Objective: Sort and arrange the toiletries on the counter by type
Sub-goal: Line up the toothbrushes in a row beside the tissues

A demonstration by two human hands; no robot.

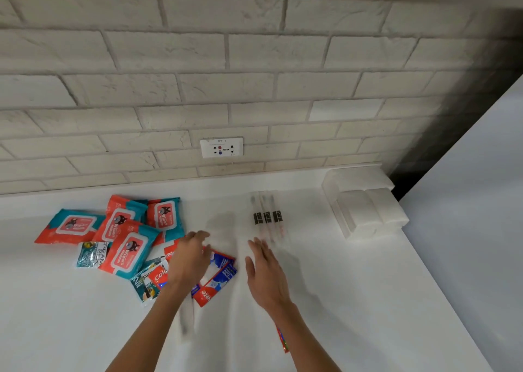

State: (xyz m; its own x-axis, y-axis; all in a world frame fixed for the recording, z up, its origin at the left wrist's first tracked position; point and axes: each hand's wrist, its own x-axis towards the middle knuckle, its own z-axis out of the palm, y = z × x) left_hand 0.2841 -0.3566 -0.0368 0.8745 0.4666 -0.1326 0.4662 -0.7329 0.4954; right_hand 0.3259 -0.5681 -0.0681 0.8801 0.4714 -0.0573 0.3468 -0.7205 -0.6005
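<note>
White surface [368,286] under a brick wall [169,60], and the red-and-blue toothpaste sachets [219,279] lie beneath the left hand [191,258], fingers curled, grip unclear, nearer than the flat, spread right hand [264,275] beside three clear-wrapped toothbrushes [267,218] pointing wallward.

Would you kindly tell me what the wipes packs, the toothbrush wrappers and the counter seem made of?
The wipes packs look like soft printed plastic film, slightly glossy, with crumpled edges. The toothbrush wrappers seem thin clear plastic, see-through with a faint sheen. The counter looks like smooth white laminate or solid surface, matte; which one I cannot tell.
</note>
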